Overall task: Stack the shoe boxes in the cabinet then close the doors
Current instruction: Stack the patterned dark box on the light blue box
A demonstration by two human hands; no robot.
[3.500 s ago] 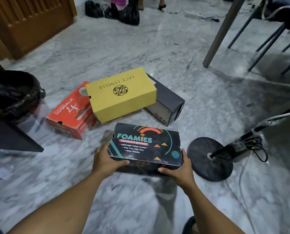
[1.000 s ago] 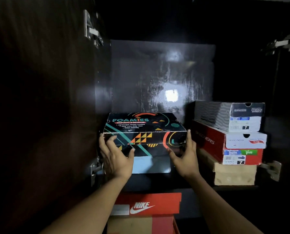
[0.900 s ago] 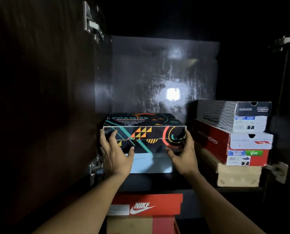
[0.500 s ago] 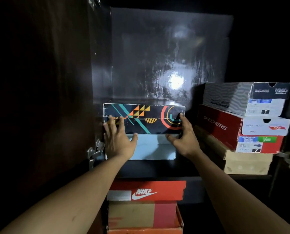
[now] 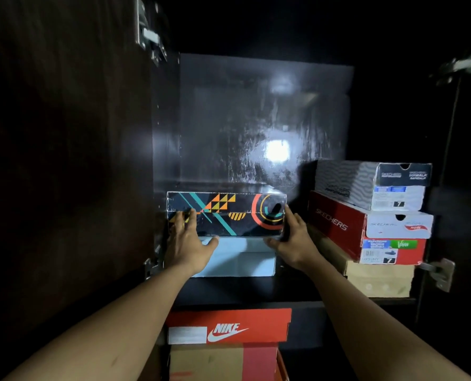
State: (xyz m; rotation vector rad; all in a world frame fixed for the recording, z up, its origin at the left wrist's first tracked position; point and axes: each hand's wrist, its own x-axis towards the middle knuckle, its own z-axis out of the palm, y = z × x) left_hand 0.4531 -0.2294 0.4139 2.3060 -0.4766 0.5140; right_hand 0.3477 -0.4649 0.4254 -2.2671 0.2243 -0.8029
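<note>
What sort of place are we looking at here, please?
Most likely the inside of a dark wooden shoe cabinet with its doors open. Shoe boxes are stacked on a shelf, among them a red Skechers box. A Nike box sits on the level below, and a metal door hinge shows at upper left.

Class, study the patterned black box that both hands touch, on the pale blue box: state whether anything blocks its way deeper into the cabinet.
Nothing visible does. The left hand and right hand touch the patterned box directly; behind it only the glossy back panel shows. The stack at its right stands apart.
</note>
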